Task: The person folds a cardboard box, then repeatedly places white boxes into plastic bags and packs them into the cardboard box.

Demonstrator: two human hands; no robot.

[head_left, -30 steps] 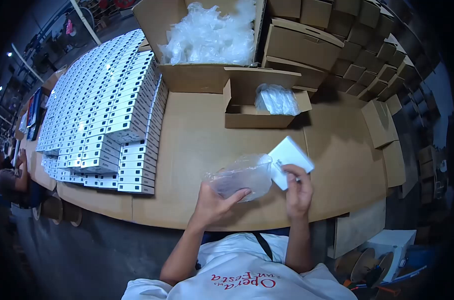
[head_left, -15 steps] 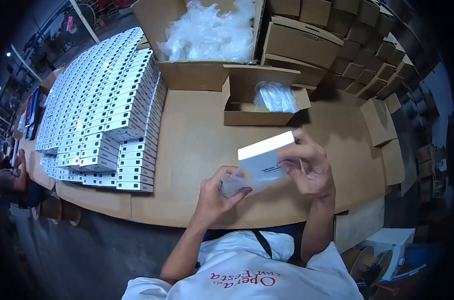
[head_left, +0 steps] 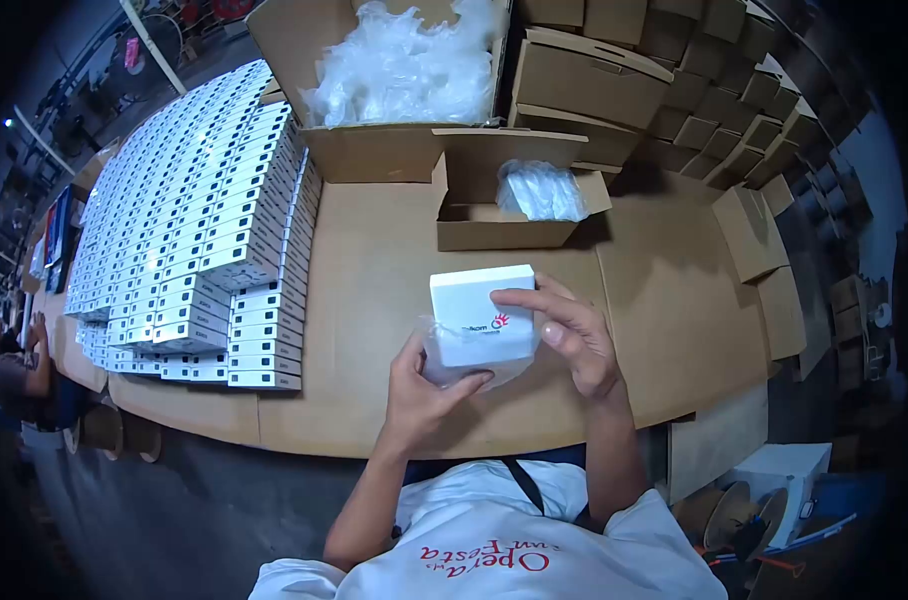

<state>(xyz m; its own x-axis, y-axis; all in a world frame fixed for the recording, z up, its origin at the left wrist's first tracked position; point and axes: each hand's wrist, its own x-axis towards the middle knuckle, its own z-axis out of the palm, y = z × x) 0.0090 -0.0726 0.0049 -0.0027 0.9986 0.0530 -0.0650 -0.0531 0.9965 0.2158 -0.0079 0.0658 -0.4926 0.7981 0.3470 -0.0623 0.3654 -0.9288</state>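
A small white box (head_left: 484, 296) with a red logo and printed letters is tilted above the table in front of me. Its lower part sits inside a clear plastic bag (head_left: 444, 366). My left hand (head_left: 422, 385) grips the bag and the box's lower left, thumb across the front. At the box's right edge is my right hand (head_left: 574, 340), index finger lying on the printed face and other fingers partly hidden behind it. Beyond my hands stands an open cardboard carton (head_left: 504, 236), holding a plastic-wrapped bundle (head_left: 542, 192).
Rows of stacked white boxes (head_left: 189, 220) fill the table's left side. A large carton of clear plastic bags (head_left: 399, 70) stands at the back. Brown cartons (head_left: 589, 85) are piled at back right. Another person (head_left: 24, 365) is at far left.
The white box has moved left and down, its lower part now inside the plastic bag. My right hand has followed it left, loosening from its wider grip around the box.
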